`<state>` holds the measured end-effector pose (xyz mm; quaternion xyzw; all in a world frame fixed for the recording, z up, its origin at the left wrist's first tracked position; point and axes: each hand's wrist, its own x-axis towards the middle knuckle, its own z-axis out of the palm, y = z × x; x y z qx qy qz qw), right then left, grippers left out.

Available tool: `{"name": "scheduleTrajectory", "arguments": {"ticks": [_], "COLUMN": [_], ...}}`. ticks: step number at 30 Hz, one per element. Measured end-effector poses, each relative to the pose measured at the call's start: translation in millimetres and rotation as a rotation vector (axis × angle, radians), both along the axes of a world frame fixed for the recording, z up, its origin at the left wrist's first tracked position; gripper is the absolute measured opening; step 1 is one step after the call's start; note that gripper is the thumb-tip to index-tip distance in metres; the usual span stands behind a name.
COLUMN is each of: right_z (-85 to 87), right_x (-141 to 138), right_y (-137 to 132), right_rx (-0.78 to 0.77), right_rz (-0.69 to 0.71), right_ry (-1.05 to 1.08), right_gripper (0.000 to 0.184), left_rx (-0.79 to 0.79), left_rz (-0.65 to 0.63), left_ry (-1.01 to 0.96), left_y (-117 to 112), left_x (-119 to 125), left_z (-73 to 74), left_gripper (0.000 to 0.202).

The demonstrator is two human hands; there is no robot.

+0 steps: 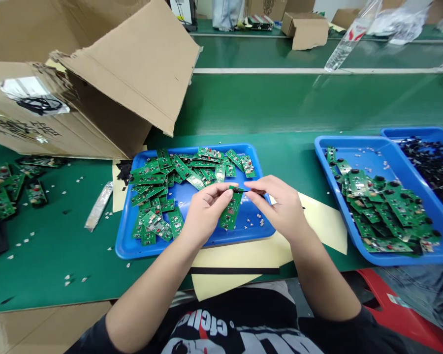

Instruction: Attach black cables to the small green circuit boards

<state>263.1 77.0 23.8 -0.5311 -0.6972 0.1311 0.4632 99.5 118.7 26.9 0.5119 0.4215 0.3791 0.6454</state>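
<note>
My left hand [204, 212] is closed on a small green circuit board [231, 209], held upright over the front edge of a blue tray [192, 238]. My right hand [278, 204] pinches its fingertips together at the board's top end, where a small black part [237, 189] sits. Whether the right fingers grip that part or only touch it is unclear. Several more green boards [177, 182] lie heaped in the tray behind both hands.
A second blue tray [328, 162] at the right holds several boards with black parts; a third [428, 135] beyond it holds black pieces. A large open cardboard box [96, 83] lies at the back left. Loose boards [15, 184] and white bits scatter the green bench.
</note>
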Motion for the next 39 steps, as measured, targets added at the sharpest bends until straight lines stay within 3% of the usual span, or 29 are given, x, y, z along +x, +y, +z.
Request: {"name": "scheduleTrajectory", "arguments": {"ticks": [10,21,29,34,39], "right_z": [1.5,8.2,0.0,-1.7,0.9], "right_x": [-5.3,7.4,-4.1,-8.9,-10.3], "right_y": [-1.5,-3.5,-1.0,-0.1,-2.6], "right_rx": [0.058,-0.014,0.167,0.213,0.280], "right_rz": [0.002,0.141,0.099,0.117,0.110], "right_ry": [-0.014,0.031,0.004,0.052,0.061], "right_gripper": [0.006,0.006,0.008,0.010,0.024], "left_rx": [0.007,-0.029,-0.163,-0.326,-0.268], "left_rz": [0.002,-0.149,-0.205,-0.339,-0.354], "left_ry": [-0.018,0.034,-0.099,-0.240,-0.316], "left_y": [-0.7,-2.5,-1.8,-3.8,-5.7], "left_x": [-0.4,-3.7,-3.0,-2.1,-4.9], "left_z": [0.8,5.0,7.7,11.1,12.8], "left_gripper": [0.018,0.030,0.032,0.032,0.027]}}
